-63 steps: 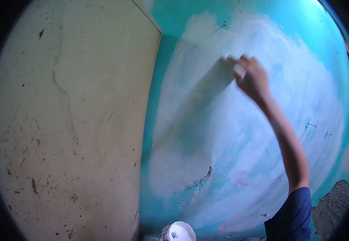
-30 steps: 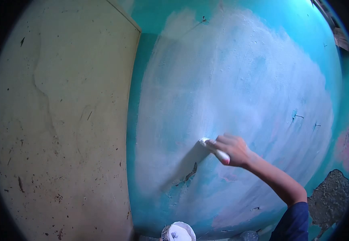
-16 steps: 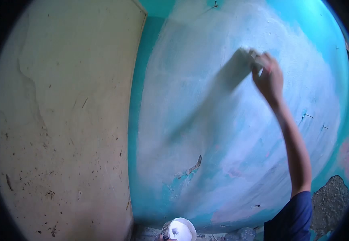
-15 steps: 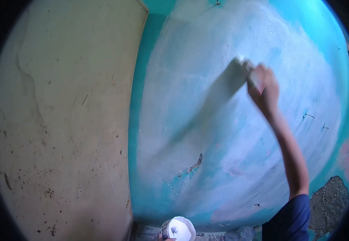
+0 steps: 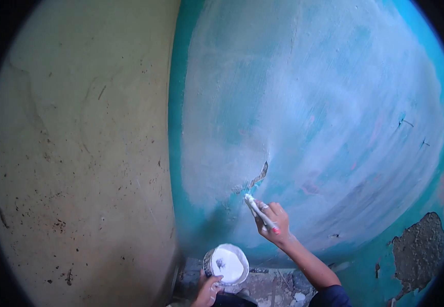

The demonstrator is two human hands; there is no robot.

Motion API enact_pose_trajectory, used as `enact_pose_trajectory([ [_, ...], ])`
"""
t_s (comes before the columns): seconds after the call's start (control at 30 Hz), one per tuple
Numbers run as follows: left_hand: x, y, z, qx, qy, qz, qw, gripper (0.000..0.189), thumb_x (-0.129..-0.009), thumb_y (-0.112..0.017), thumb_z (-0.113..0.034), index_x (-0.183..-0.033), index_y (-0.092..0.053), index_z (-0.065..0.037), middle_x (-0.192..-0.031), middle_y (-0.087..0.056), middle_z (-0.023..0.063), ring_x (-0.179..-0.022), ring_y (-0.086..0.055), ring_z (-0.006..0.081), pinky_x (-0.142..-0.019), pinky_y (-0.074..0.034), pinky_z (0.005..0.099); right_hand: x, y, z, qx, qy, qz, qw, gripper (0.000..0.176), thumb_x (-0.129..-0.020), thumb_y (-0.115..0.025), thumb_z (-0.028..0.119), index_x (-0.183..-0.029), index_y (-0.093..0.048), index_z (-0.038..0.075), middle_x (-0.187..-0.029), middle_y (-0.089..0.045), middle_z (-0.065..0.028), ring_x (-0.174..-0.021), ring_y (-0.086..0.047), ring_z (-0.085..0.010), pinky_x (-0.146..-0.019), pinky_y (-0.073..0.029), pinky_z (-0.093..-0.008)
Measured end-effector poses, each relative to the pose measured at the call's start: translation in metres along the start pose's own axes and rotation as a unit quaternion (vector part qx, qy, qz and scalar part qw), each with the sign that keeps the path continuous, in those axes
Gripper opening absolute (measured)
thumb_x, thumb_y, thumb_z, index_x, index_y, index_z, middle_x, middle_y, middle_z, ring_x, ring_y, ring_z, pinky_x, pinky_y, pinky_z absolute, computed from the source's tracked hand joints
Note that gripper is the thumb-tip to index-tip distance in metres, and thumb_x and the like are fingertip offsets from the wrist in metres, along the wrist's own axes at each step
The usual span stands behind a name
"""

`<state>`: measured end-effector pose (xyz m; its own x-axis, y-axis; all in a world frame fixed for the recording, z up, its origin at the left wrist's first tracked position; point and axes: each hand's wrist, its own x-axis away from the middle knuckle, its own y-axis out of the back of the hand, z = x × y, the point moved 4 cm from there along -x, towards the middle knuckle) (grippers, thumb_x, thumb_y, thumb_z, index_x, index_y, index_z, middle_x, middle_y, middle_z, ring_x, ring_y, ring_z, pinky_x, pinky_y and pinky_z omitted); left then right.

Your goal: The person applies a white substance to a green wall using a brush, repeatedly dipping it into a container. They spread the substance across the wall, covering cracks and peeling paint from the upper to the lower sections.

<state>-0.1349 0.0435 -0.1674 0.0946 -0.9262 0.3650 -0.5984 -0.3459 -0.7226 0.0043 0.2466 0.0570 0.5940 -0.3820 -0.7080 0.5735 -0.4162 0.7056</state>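
Observation:
My right hand [image 5: 274,223] is closed around a paintbrush [image 5: 261,213] with a white-smeared handle and a red end. The bristles are right at the turquoise wall [image 5: 304,153], just below a chipped crack [image 5: 259,174]. Thin whitish paint covers much of this wall. Low in the view, my left hand [image 5: 209,290] grips a bucket [image 5: 226,264] by its side, thumb at the rim. White paint fills it, with a dark patch on the surface.
A dirty cream panel [image 5: 84,153] stands along the left. Nails [image 5: 407,123] stick out of the wall at the right. Bare rough plaster [image 5: 420,250] shows at lower right. Rubble lies on the floor [image 5: 278,286] behind the bucket.
My right hand has brought the brush down and left from high on the wall to just below the crack. The view has tilted down, showing more of the bucket and my left hand.

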Motion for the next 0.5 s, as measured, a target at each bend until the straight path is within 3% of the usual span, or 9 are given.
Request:
enact_pose_trajectory([
  [0.03, 0.0, -0.012, -0.01, -0.002, 0.007, -0.009, 1.0, 0.068, -0.082, -0.056, 0.0, -0.143, -0.033, -0.018, -0.138, -0.045, 0.0107, -0.126, -0.049, 0.0294, -0.096, -0.048, 0.0514, 0.006, 0.0, 0.007, -0.053, -0.039, -0.022, 0.998, 0.043, -0.079, -0.067, 0.008, -0.121, -0.062, 0.0, -0.094, -0.061, -0.0111, -0.075, -0.057, -0.0289, -0.066, -0.049, -0.0361],
  [0.07, 0.001, -0.021, -0.02, 0.012, -0.014, -0.008, 1.0, 0.069, -0.08, -0.058, 0.0, -0.142, -0.033, -0.017, -0.136, -0.047, 0.0101, -0.124, -0.051, 0.0269, -0.095, -0.049, 0.047, 0.016, -0.005, 0.009, -0.129, -0.127, -0.051, 0.982, 0.041, -0.084, -0.066, 0.008, -0.124, -0.059, -0.002, -0.098, -0.064, -0.0112, -0.084, -0.062, -0.026, -0.073, -0.051, -0.0353],
  [0.1, 0.003, -0.026, -0.028, 0.026, -0.034, -0.008, 0.999, 0.07, -0.079, -0.059, 0.0, -0.141, -0.033, -0.016, -0.133, -0.049, 0.0095, -0.121, -0.052, 0.0243, -0.093, -0.049, 0.0427, 0.023, -0.008, 0.017, -0.135, -0.138, -0.044, 0.98, 0.041, -0.084, -0.066, 0.008, -0.124, -0.059, -0.002, -0.098, -0.064, -0.0112, -0.084, -0.062, -0.026, -0.073, -0.051, -0.0353],
  [0.2, 0.002, -0.037, -0.041, 0.04, -0.057, -0.008, 0.998, 0.07, -0.077, -0.059, -0.001, -0.141, -0.035, -0.015, -0.127, -0.051, 0.0069, -0.112, -0.055, 0.0186, -0.084, -0.051, 0.0332, 0.044, -0.005, 0.029, -0.429, -0.385, -0.134, 0.806, 0.035, -0.09, -0.064, 0.008, -0.122, -0.059, -0.002, -0.097, -0.065, -0.0063, -0.09, -0.06, -0.0111, -0.078, -0.049, -0.0277],
  [0.37, 0.004, -0.054, -0.057, 0.051, -0.087, 0.012, 0.995, 0.071, -0.077, -0.059, -0.002, -0.142, -0.033, -0.013, -0.126, -0.051, 0.0079, -0.111, -0.055, 0.0181, -0.084, -0.051, 0.0307, 0.066, 0.004, 0.05, -0.453, -0.433, -0.139, 0.767, 0.028, -0.089, -0.064, 0.006, -0.116, -0.061, -0.002, -0.097, -0.065, -0.0063, -0.087, -0.06, -0.0092, -0.076, -0.049, -0.0248],
  [0.5, 0.011, -0.07, -0.062, 0.078, -0.096, 0.023, 0.992, 0.075, -0.076, -0.059, -0.003, -0.145, -0.029, -0.01, -0.128, -0.048, 0.011, -0.115, -0.053, 0.0227, -0.093, -0.048, 0.0371, 0.08, 0.009, 0.064, -0.405, -0.445, -0.103, 0.792, 0.025, -0.086, -0.067, 0.005, -0.109, -0.065, -0.003, -0.096, -0.067, -0.0071, -0.084, -0.062, -0.0095, -0.073, -0.05, -0.0259],
])
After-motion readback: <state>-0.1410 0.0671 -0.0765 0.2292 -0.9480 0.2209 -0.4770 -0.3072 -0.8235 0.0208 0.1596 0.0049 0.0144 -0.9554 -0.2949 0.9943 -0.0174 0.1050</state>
